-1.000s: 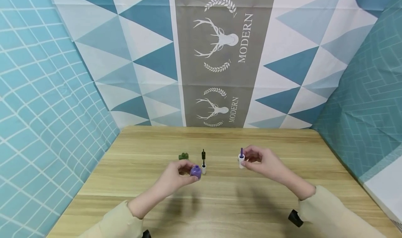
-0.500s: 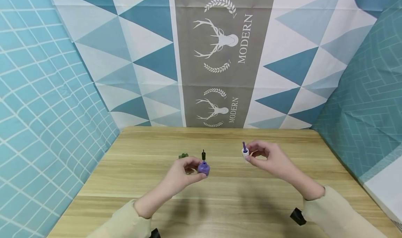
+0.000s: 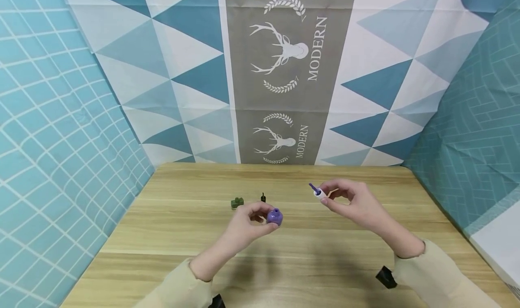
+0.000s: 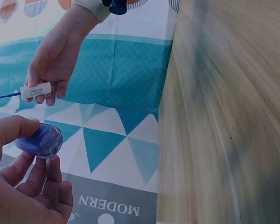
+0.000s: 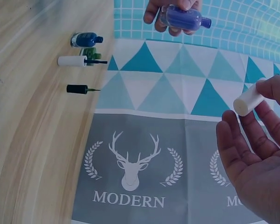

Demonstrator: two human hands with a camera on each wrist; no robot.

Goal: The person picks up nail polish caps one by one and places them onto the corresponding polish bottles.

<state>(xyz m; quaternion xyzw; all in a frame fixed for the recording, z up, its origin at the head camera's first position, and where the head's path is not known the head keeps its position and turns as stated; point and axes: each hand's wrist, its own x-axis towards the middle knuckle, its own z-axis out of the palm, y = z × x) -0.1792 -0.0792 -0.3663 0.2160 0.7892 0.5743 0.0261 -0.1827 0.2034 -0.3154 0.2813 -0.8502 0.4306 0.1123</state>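
Note:
My left hand grips a purple nail polish bottle, its neck uncapped and pointing up, above the table. My right hand pinches the white cap between thumb and fingers. From that cap a purple-coated brush sticks out, tilted up and to the left in the head view. Bottle and brush are apart, with a gap between the hands. In the right wrist view, the bottle's purple polish shows through the glass, while the brush is hidden behind the cap.
On the wooden table stand a blue polish bottle, a green one, a second white cap with its brush up, and a black cap with a green brush. My left hand hides some of these in the head view. Patterned cloths surround the table.
My left hand has moved right with the purple bottle, now overlapping the standing white cap. My right hand has risen slightly to the right, and its brush has tipped from upright toward the left.

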